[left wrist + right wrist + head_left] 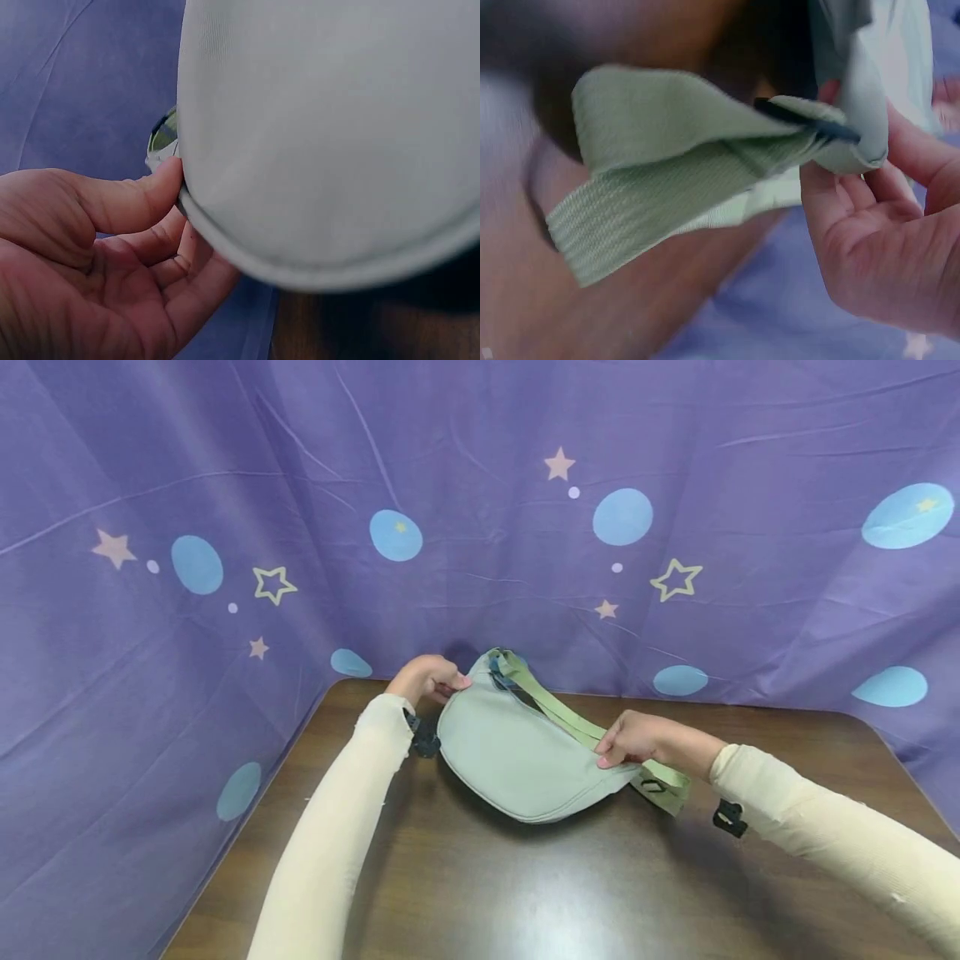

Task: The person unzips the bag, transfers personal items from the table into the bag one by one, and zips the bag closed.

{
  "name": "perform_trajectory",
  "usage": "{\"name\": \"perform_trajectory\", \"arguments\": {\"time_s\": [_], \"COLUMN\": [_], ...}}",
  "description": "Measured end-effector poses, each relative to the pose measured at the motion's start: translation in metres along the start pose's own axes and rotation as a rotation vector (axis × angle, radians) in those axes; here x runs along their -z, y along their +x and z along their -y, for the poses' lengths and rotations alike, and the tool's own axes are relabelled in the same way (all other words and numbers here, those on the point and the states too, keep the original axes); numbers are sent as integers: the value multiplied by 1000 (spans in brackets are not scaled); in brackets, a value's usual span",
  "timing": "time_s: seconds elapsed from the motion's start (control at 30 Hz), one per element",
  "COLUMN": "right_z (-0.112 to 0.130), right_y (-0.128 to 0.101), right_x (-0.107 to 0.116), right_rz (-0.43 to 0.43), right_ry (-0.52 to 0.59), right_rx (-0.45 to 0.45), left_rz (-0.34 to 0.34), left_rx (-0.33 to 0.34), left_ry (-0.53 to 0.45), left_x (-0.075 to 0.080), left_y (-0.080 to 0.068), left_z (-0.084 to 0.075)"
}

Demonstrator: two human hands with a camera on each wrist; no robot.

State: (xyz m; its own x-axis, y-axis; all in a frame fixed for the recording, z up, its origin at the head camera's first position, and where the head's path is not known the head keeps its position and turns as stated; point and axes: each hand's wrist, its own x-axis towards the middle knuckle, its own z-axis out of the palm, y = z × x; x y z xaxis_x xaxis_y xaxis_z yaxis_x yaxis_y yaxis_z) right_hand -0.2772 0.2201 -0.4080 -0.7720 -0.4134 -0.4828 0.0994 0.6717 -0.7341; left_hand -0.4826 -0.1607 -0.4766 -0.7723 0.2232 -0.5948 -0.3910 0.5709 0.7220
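Note:
A pale grey-green waist bag with a curved lower edge is held tilted above the table, its left end higher than its right. My left hand pinches the upper left end, thumb on the front; in the left wrist view the thumb presses the bag's piped edge. At the other end my right hand grips the corner between thumb and fingers. A light green webbing strap runs behind the bag's top edge. Its folded end hangs past the right hand, through a dark buckle.
The brown wooden table has rounded far corners. Close behind it hangs a purple curtain with stars and blue ovals. Dark camera mounts sit at the left wrist and the right wrist.

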Motion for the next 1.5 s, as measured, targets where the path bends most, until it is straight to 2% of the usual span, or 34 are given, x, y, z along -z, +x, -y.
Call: {"name": "perform_trajectory", "arguments": {"time_s": [0.07, 0.1, 0.13, 0.23, 0.3, 0.33, 0.43, 0.57, 0.8, 0.97, 1.13, 1.33, 1.5], "right_z": [1, 2, 2, 5, 7, 9, 12, 17, 18, 11, 4, 1, 1], "right_y": [0, 0, 0, -2, -5, -7, -15, -24, -30, -30, -33, -32, -30], "right_x": [12, 18, 23, 37, 45, 49, 61, 75, 91, 93, 93, 93, 96], "right_rz": [0, 1, -1, -23, -50, -66, -135, -234, -427, -520, -510, -455, -378], "right_ry": [-38, -59, -77, -126, -161, -167, -196, -224, -258, -385, -386, -353, -308], "right_rx": [4, 9, 14, 32, 41, 39, 46, 59, 94, 115, 170, 221, 230], "left_rz": [-4, 20, 23, -46, -56, -93, -66, -20, -28, -14, 27, 78, 120], "left_rx": [-1, -8, -14, -16, -36, -37, -78, -144, -272, -282, -298, -299, -316], "left_ry": [-36, -63, -70, -92, -111, -120, -219, -282, -350, -399, -412, -395, -372], "left_x": [-6, -7, -11, -37, -48, -57, -64, -69, -82, -90, -93, -89, -85], "left_y": [-11, -15, -27, -79, -108, -124, -136, -135, -137, -131, -127, -128, -129], "left_z": [-2, -2, -6, -26, -36, -43, -48, -47, -45, -39, -31, -26, -21]}}
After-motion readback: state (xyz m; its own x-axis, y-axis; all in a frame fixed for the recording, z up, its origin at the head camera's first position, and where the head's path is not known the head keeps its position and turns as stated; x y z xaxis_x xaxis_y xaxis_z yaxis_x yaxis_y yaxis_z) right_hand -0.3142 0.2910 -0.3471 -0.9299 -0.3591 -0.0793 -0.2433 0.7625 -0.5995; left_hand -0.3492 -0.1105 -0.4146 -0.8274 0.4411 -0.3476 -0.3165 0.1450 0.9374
